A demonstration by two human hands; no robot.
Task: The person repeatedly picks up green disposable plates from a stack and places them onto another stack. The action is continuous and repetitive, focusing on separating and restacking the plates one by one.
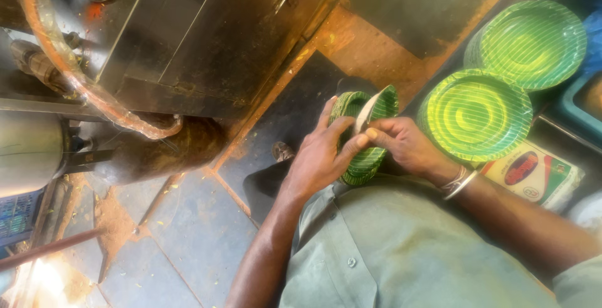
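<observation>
Both my hands hold a stack of green paper plates (362, 133) with yellow rings, tilted on edge in front of my chest. My left hand (318, 157) wraps around the stack's near side, thumb across the rims. My right hand (404, 145) grips the stack from the right, its thumb pulling one plate's pale underside away from the rest. A metal bangle sits on my right wrist.
Two more stacks of green plates (475, 115) (532, 43) stand to the right. A printed packet (533, 173) lies beside them. A dark metal machine (207, 38) with an orange hose (69, 69) stands at the left. Tiled floor (182, 233) lies below.
</observation>
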